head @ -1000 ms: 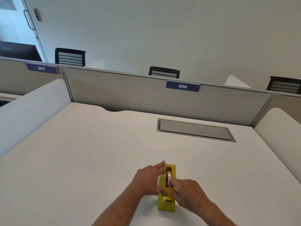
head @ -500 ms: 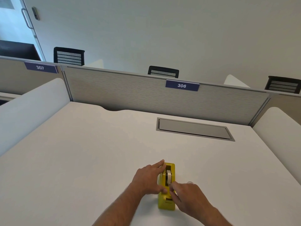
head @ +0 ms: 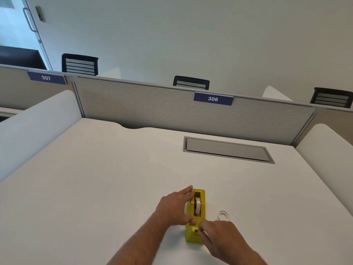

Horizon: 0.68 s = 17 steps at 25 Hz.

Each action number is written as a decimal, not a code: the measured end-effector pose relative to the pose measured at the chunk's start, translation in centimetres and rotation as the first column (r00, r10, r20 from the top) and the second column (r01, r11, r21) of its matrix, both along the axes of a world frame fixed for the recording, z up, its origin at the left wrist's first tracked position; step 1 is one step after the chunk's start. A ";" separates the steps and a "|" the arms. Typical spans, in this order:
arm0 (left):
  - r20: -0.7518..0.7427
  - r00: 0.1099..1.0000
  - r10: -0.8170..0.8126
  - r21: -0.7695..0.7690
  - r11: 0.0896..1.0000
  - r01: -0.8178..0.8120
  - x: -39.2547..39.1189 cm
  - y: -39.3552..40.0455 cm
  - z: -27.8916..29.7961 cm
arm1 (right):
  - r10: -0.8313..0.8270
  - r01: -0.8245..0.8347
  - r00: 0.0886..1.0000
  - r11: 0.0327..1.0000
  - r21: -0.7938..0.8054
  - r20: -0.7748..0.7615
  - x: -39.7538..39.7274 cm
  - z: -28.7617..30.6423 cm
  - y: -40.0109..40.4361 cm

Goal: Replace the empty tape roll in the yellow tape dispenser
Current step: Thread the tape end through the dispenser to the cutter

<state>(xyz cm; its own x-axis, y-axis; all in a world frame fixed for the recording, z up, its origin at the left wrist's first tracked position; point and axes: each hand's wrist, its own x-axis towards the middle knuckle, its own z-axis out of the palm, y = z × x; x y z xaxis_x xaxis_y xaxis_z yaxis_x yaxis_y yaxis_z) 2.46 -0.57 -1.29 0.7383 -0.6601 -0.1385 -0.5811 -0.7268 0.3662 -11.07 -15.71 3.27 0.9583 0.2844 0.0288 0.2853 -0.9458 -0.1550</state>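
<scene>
The yellow tape dispenser [head: 195, 215] stands on the white desk [head: 95, 178] near its front edge, lengthwise away from me. A pale tape roll [head: 197, 205] sits upright in its slot. My left hand [head: 174, 206] lies flat against the dispenser's left side, holding it steady. My right hand [head: 219, 238] has its fingertips pinched at the dispenser's near cutter end; what they pinch is too small to make out. An empty white roll core [head: 223, 215] lies flat on the desk just right of the dispenser.
A grey cable hatch [head: 227, 150] is set into the desk at the back right. A grey partition with the label 306 [head: 213, 98] closes the far edge, and white rounded side panels [head: 34, 127] flank the desk. Black chair backs show beyond.
My right hand slid from the tape roll back toward the dispenser's near end. That uncovered the roll in its slot and the empty core lying on the desk. The left hand stayed put.
</scene>
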 end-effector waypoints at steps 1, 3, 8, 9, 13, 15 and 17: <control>-0.001 1.000 0.000 -0.001 1.000 0.000 0.0 0.0 0.0 | 0.023 -0.023 1.000 1.000 0.000 0.017 -0.1 -0.2 -0.1; -0.004 1.000 0.002 -0.003 1.000 -0.002 0.0 0.0 0.0 | 0.039 -0.034 0.995 0.998 -0.061 0.094 -0.3 -1.0 -0.4; -0.008 1.000 0.007 -0.013 1.000 -0.007 0.0 0.0 -0.1 | 0.028 -0.009 0.978 0.996 -0.090 0.208 -0.3 -2.1 -0.2; -0.009 1.000 0.008 -0.012 1.000 -0.008 0.1 0.0 -0.1 | 0.045 -0.023 0.975 0.995 -0.102 0.219 -0.3 -2.3 -0.1; -0.009 1.000 0.007 -0.014 1.000 -0.007 0.1 0.0 -0.1 | 0.099 -0.068 0.974 0.985 -0.157 0.202 -0.3 -2.6 -0.1; -0.012 1.000 0.008 -0.010 1.000 -0.008 0.1 0.0 -0.1 | 0.121 -0.085 0.970 0.982 -0.171 0.209 -0.2 -2.7 -0.2; -0.014 1.000 0.007 -0.008 1.000 -0.007 0.1 0.0 0.0 | 0.139 -0.103 0.964 0.981 -0.164 0.227 -0.3 -2.8 -0.2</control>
<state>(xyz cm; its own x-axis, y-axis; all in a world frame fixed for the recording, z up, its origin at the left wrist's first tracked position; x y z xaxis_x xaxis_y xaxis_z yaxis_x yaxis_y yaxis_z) 2.53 -0.60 -1.30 0.7409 -0.6560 -0.1438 -0.5706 -0.7278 0.3803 -11.33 -15.89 0.45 0.8873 0.4161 0.1986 0.4103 -0.9091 0.0716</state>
